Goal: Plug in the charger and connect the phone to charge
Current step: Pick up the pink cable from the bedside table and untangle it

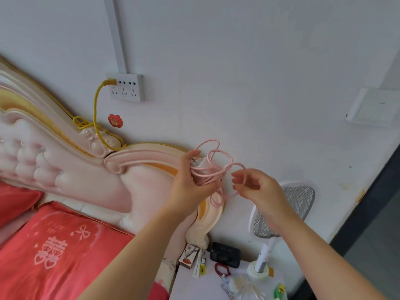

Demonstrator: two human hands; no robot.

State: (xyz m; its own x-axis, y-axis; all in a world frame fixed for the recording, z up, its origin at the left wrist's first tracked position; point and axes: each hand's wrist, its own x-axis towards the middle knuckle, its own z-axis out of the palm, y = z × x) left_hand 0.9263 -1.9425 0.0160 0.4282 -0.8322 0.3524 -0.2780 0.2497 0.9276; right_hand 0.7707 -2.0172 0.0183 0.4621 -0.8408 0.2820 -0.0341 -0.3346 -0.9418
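A: What writing is showing?

B: "I LOVE YOU" is reading white on the red pillow point(58, 241), above a double-happiness character. The red sticker point(115, 120) is carrying a gold character too small to read.

A: Where is the charger?

B: The left hand point(190, 180) is closing around the white charger point(200, 164), its prongs sticking out near the thumb, with the pink cable point(213, 169) bunched around it. The right hand point(257, 187) is pinching one loop of that cable just beside it, fingers curled.

A: And the socket?

B: The socket point(126, 87) is sitting on the wall well up-left of both hands, a yellow plug point(109, 82) occupying its left end. A dark phone-like device point(225, 254) is lying on the surface point(190, 286) below.
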